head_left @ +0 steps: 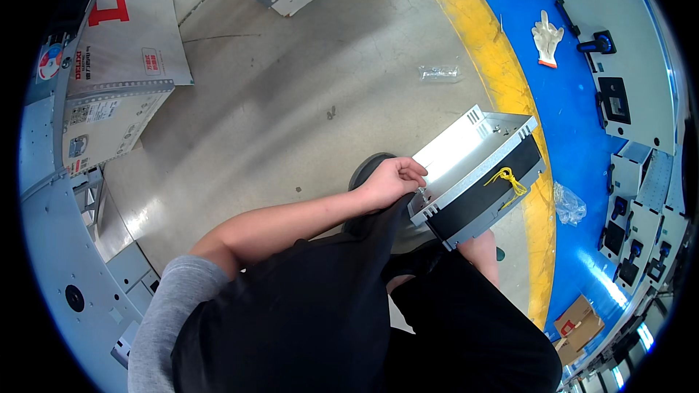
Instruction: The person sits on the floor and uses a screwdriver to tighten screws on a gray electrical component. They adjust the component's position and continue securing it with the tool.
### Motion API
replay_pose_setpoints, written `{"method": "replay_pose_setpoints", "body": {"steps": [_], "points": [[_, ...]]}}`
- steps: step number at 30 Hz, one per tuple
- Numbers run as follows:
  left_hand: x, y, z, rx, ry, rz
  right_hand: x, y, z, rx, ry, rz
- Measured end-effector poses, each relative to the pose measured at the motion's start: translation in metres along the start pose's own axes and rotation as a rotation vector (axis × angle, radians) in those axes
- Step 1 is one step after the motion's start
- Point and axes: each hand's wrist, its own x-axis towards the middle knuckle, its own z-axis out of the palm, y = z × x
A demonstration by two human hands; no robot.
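Observation:
A shallow open metal box (pixel 455 156) stands tilted in front of my knees. Its inside is bright silver; a black panel (pixel 473 196) covers the side facing me, and a tied bundle of yellow cord (pixel 507 182) hangs on that side. My left hand (pixel 395 180) is at the box's near left end, fingers curled together over the corner by some small fittings inside. Whatever lies between those fingertips is too small to make out. Against the underside of the box is my right hand (pixel 479 249), its fingers hidden by the box.
A round dark stool seat (pixel 370 167) shows beside my left hand. Printed cartons (pixel 131 44) stand at the left. Beyond the yellow floor stripe (pixel 502 65), a work glove (pixel 547 38), plastic wrap (pixel 569 204) and grey metal panels (pixel 626 58) lie on blue flooring. A clear bag (pixel 440 73) lies ahead.

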Motion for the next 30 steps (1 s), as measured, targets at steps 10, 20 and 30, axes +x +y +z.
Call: {"method": "replay_pose_setpoints", "body": {"steps": [10,20,30], "points": [[0.000,0.008,0.004,0.106,0.014,0.009,0.002,0.010,0.005,-0.059,-0.019,-0.019],[-0.005,0.002,-0.003,0.198,-0.030,0.112,0.003,0.000,0.004,-0.042,0.027,-0.062],[-0.007,0.009,-0.012,0.457,-0.047,0.148,0.003,0.000,0.001,-0.041,-0.015,-0.016]]}}
